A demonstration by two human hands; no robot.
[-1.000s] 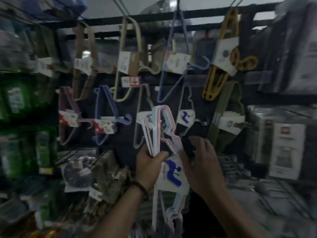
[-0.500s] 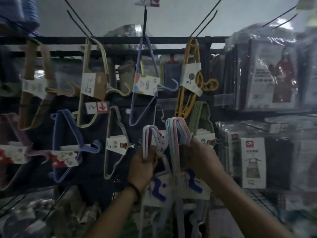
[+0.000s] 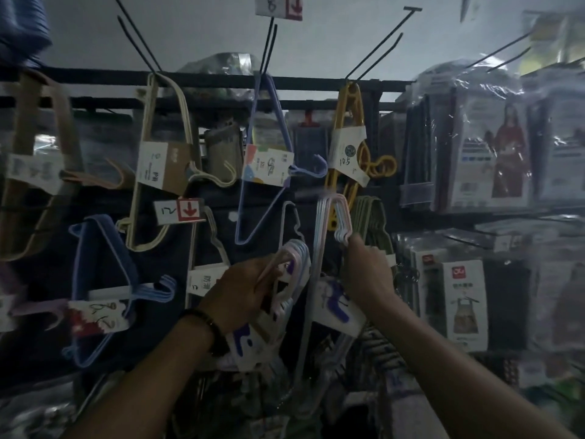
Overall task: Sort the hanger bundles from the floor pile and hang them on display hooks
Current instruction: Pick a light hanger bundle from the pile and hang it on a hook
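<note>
Left hand [image 3: 243, 293]: grip curled round a pastel bundle of thin, smooth plastic hangers [image 3: 297, 252]. Right hand [image 3: 368, 275]: grip pinching a second card-banded pastel bundle [image 3: 317, 248] near its rounded top bend.

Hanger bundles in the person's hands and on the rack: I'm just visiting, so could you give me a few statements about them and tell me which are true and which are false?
1. The left hand grips the left pastel bundle, and the right hand grips the right pastel bundle. True.
2. The yellow hanger bundle lies on the floor. False: it hangs from a hook at the top rail.
3. The right pastel bundle is held higher than the left pastel bundle. True.
4. The left wrist is bare. False: it wears a dark wristband.
</note>
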